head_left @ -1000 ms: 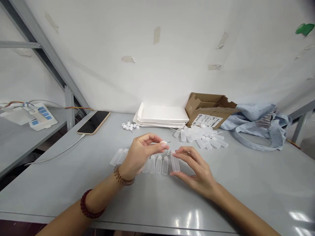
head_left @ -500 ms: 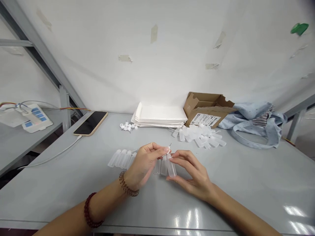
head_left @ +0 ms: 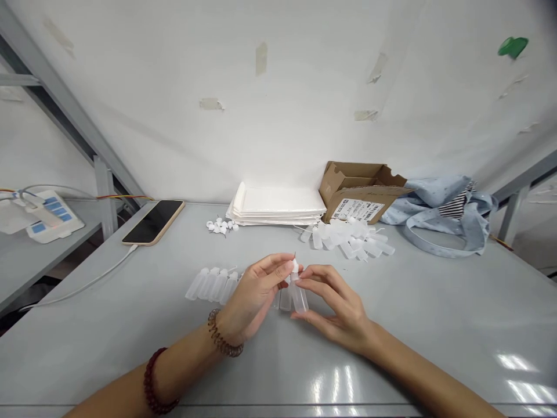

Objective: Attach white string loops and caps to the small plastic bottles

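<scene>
A small translucent bottle (head_left: pixel 299 297) is between the fingers of my right hand (head_left: pixel 337 302), its thumb near the base and fingertips near the neck. My left hand (head_left: pixel 256 293) pinches the white needle-tipped cap (head_left: pixel 295 266) at the top of this bottle. A thin dark needle points up from the cap. Several similar bottles (head_left: pixel 209 284) lie in a row on the grey table (head_left: pixel 261 371), partly hidden behind my left hand. Farther back are a cluster of small white caps (head_left: pixel 222 226) and a pile of translucent bottles (head_left: pixel 348 237).
A phone (head_left: pixel 153 222) with a white cable lies at the left. White padded envelopes (head_left: pixel 281 204) are stacked at the back, beside an open cardboard box (head_left: pixel 361 194). Light blue cloth (head_left: pixel 439 215) lies at the back right. A white device (head_left: pixel 54 217) sits on the left shelf.
The view has shifted slightly. The cap in my left hand now sits more squarely on the bottle, with its needle more upright. My right hand keeps its hold.
</scene>
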A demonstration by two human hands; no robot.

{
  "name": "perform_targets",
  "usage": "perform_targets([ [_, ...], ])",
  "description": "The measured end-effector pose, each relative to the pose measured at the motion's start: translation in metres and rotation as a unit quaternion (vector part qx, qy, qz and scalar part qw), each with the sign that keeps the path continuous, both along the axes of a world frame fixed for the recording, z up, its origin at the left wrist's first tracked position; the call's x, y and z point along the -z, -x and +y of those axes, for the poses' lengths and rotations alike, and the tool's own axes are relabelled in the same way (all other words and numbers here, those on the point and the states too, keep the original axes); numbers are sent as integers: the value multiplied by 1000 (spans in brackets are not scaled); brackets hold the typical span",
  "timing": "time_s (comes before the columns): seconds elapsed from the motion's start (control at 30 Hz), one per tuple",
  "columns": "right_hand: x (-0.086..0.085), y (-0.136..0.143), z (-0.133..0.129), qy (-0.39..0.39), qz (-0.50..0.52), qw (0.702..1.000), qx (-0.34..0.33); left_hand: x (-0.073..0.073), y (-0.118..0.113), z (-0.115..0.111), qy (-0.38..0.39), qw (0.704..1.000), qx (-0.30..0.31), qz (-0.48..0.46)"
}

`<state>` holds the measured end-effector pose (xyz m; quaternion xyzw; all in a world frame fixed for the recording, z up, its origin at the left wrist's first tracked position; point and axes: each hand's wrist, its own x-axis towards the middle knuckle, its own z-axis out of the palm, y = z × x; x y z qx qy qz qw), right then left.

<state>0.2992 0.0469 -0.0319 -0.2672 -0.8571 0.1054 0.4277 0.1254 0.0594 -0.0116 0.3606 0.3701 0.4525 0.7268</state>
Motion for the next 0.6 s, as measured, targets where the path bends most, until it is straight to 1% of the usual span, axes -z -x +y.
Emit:
perform_targets([
  [0.2, 1, -2, -1, -11, -2, 1000, 7, -4, 2, 0, -34, 998, -8, 60],
  [0.3, 2, -2, -1, -22, -11, 1000, 11, -5, 3, 3, -27, 998, -4, 59],
  [0.43, 3, -1, 0, -62, -24, 997, 44, -4, 4, 5, -8, 998, -5, 62],
  [0.5, 2, -1, 1, -79, -21, 995, 58, -3, 5, 4, -9, 998, -3, 61],
  [0.6, 0, -2, 2, -81, -12, 995, 61, -2, 6, 1, -17, 999, -3, 51],
])
